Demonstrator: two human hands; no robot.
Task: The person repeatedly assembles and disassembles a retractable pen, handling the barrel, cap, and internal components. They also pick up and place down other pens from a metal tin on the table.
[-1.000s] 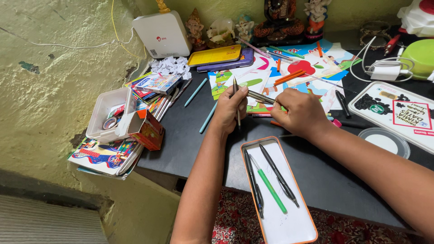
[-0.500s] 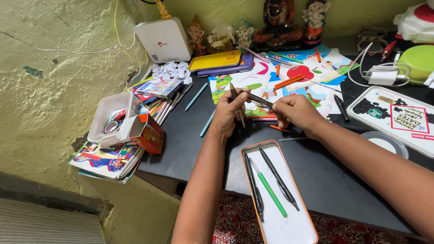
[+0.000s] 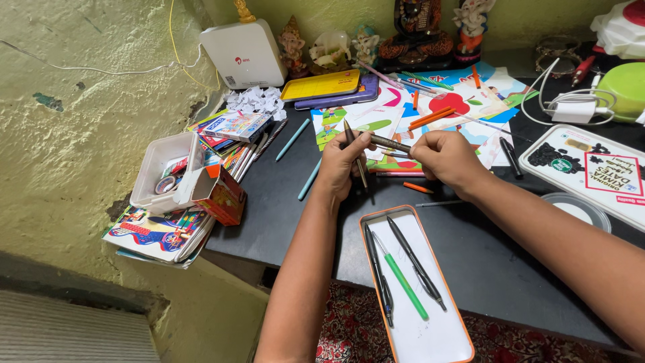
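Observation:
My left hand (image 3: pixel 341 165) grips a dark pen (image 3: pixel 356 156) that stands nearly upright between its fingers. My right hand (image 3: pixel 449 158) holds one end of a second dark pen (image 3: pixel 391 143), which lies crosswise between both hands and touches the left fingers. Both hands hover above the black desk (image 3: pixel 470 255). In front of them lies an open orange-rimmed tin (image 3: pixel 430 336) with a white floor, holding two dark pens (image 3: pixel 415 262) and a green pen (image 3: pixel 402 277).
Teal pencils (image 3: pixel 293 138), orange crayons (image 3: pixel 430 117) and picture sheets (image 3: pixel 463 101) litter the desk behind the hands. Left are a white box (image 3: pixel 158 168), an orange carton (image 3: pixel 222 195) and books. A white router (image 3: pixel 243 52), figurines, a yellow case (image 3: pixel 321 85), a food tray (image 3: pixel 591 171) and charger cable (image 3: pixel 571 101) stand around.
Both hands dipped toward me and came back up. An orange crayon and a thin stick that were under the right hand now lie exposed on the desk. The pens stay held.

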